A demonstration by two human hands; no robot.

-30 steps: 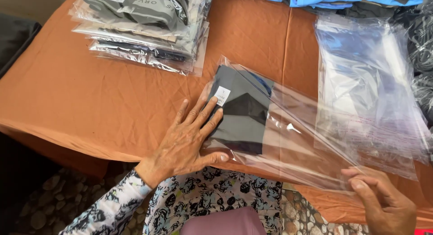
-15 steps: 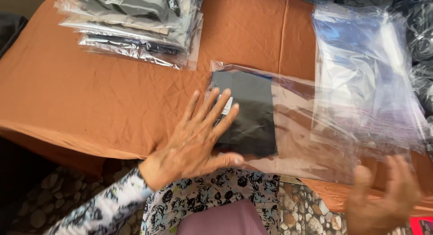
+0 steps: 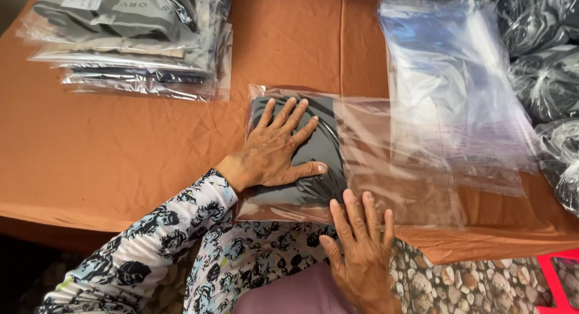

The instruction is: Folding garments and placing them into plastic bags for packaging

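A dark folded garment (image 3: 322, 148) lies inside a clear plastic bag (image 3: 374, 151) on the orange tablecloth (image 3: 120, 163). My left hand (image 3: 274, 148) rests flat on top of the bagged garment, fingers spread. At the table's near edge, my right hand (image 3: 359, 250) lies flat with its fingertips touching the bag beside the garment's lower right corner. Neither hand grips anything. The bag's empty open end stretches to the right.
A stack of bagged grey garments (image 3: 132, 42) sits at the back left. A pile of empty clear bags (image 3: 458, 85) lies at the right, with dark bagged bundles (image 3: 543, 60) beyond. Pebble-patterned floor (image 3: 470, 284) shows below the table edge.
The garment has slid deeper into the bag and now lies flat. My left hand moved onto it, and my right hand came up from the lower right to the bag's near edge.
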